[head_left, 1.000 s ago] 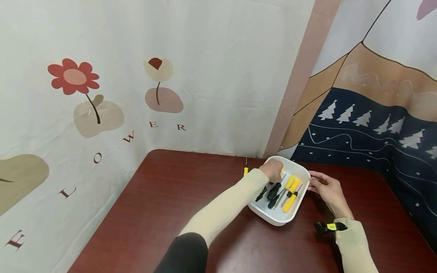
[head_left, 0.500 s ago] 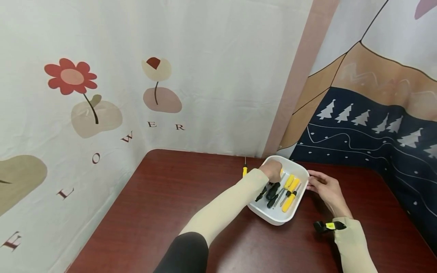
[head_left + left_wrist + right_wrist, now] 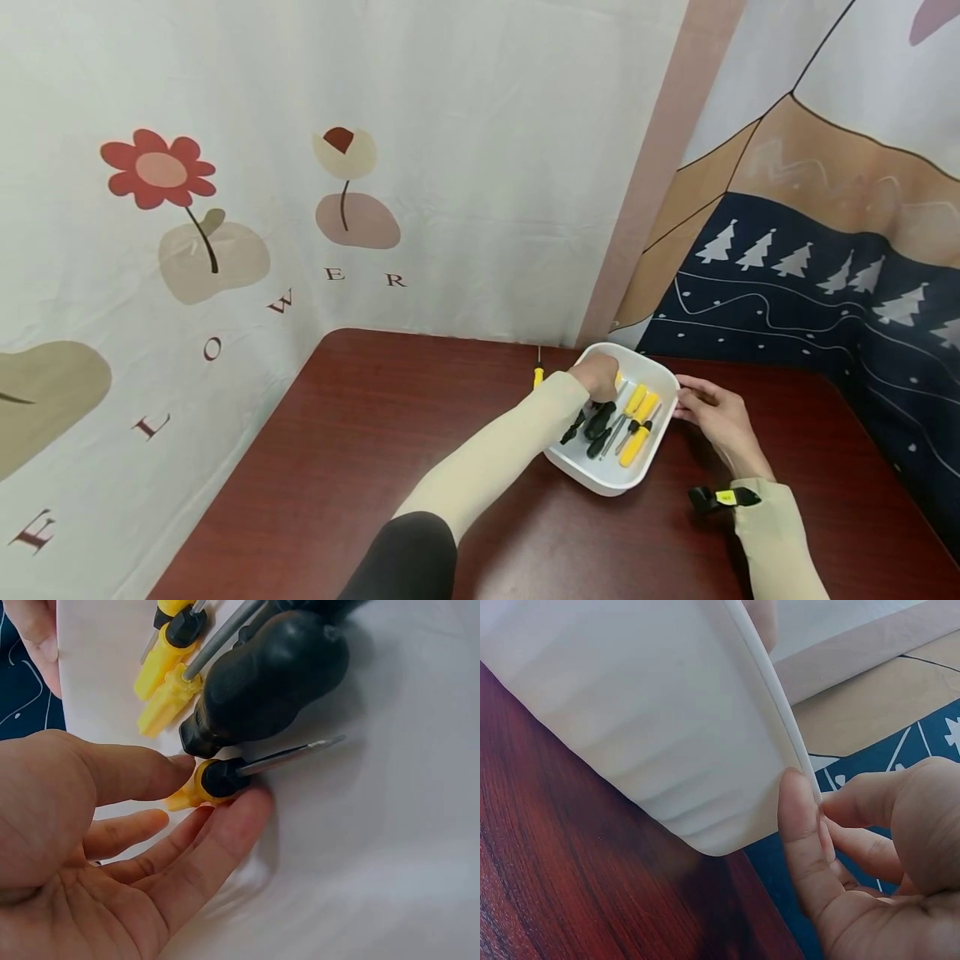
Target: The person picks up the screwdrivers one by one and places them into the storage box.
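Observation:
A white plastic tray stands on the table, holding several screwdrivers. Inside its far left part is my left hand. In the left wrist view the left hand has its thumb and fingers round the yellow handle of a small screwdriver, whose metal shaft points away. A thick black-handled screwdriver lies right beside it, with a yellow screwdriver farther up. My right hand pinches the tray's right rim; in the right wrist view, the right hand has thumb and fingers on either side of the rim.
Another yellow-handled screwdriver is on the table behind the tray's left side. The dark red wooden table meets a printed curtain at the back and a dark blue patterned cloth at the right.

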